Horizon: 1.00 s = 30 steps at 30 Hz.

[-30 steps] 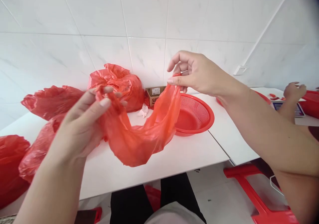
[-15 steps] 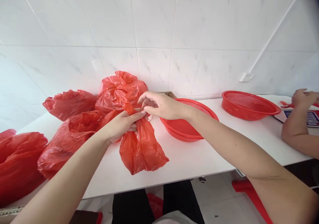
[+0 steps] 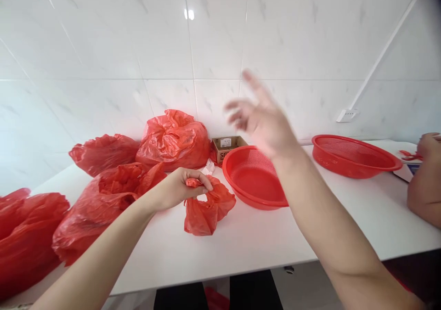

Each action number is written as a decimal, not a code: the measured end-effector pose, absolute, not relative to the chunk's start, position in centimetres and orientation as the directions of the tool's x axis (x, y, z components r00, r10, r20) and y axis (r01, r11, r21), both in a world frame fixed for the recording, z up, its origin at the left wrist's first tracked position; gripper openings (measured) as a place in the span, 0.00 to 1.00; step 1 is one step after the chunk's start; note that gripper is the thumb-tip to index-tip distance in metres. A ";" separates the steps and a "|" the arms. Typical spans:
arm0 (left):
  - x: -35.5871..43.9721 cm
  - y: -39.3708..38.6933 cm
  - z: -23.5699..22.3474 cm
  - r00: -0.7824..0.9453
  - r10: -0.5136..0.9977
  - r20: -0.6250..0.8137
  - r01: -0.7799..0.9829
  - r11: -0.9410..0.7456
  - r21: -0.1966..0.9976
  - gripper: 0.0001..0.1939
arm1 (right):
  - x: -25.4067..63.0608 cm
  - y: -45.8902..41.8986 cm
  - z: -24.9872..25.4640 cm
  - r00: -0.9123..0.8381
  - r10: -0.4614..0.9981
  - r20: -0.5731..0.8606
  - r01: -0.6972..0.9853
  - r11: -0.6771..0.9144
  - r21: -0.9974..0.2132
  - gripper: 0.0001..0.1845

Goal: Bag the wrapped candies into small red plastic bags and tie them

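Observation:
My left hand (image 3: 184, 188) is closed on the gathered top of a small red plastic bag (image 3: 203, 216), which hangs over the white table. Raised in front of the wall, my right hand (image 3: 262, 117) holds nothing; its fingers are spread and blurred by motion. Below that hand lies a red perforated basket (image 3: 251, 177), partly covered by my right forearm. Just left of the basket, a small crumpled whitish piece (image 3: 208, 167) rests on the table.
Several larger filled red bags (image 3: 174, 140) crowd the left and back of the white table (image 3: 151, 255). A cardboard box (image 3: 229, 145) stands by the wall. A second red basket (image 3: 354, 156) is to the right. At the far right, another person's arm (image 3: 425, 186) is beside a scale (image 3: 404, 171).
My right hand has let go of the small bag and lifted up and to the right, fingers opening. My left hand still holds the bag, which has swung and folded.

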<state>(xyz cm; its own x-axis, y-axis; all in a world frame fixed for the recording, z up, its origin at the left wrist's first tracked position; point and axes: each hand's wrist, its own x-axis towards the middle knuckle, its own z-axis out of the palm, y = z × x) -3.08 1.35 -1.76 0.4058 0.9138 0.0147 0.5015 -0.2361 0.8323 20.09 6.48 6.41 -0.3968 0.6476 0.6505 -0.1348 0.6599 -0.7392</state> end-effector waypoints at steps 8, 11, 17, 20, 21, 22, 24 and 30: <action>-2.9 2.4 -3.9 0.328 0.894 0.305 0.710 -0.446 0.544 0.12 | 16.7 9.1 -0.5 -0.534 0.746 0.398 0.092 0.518 -0.850 0.25; -3.0 2.8 -4.5 0.288 0.826 0.484 0.780 -0.495 0.382 0.15 | 14.7 7.3 -6.7 -0.532 0.802 0.272 0.196 0.429 -0.882 0.22; -3.1 3.1 -5.3 0.289 0.631 0.720 0.718 -0.640 0.272 0.17 | 15.0 6.3 -7.1 -0.611 0.728 0.311 0.111 0.468 -0.877 0.23; -3.5 2.8 -5.4 0.350 0.634 0.689 0.694 -0.670 0.264 0.16 | 16.3 6.1 -5.5 -0.619 0.703 0.350 0.164 0.551 -0.818 0.15; -3.8 2.6 -5.5 0.365 0.646 0.670 0.698 -0.666 0.262 0.16 | 16.9 6.2 -5.2 -0.608 0.714 0.346 0.216 0.569 -0.793 0.16; -4.2 2.4 -5.6 0.380 0.661 0.647 0.709 -0.658 0.256 0.16 | 17.6 6.3 -5.0 -0.593 0.729 0.341 0.269 0.578 -0.770 0.18; -5.4 1.6 -6.1 0.392 0.709 0.585 0.756 -0.612 0.234 0.14 | 19.4 6.9 -5.2 -0.545 0.771 0.329 0.360 0.570 -0.738 0.20; -8.0 -0.9 -7.3 0.363 0.873 0.326 0.751 -0.481 0.452 0.16 | 23.0 10.0 -7.5 -0.412 0.875 0.254 0.515 0.454 -0.727 0.20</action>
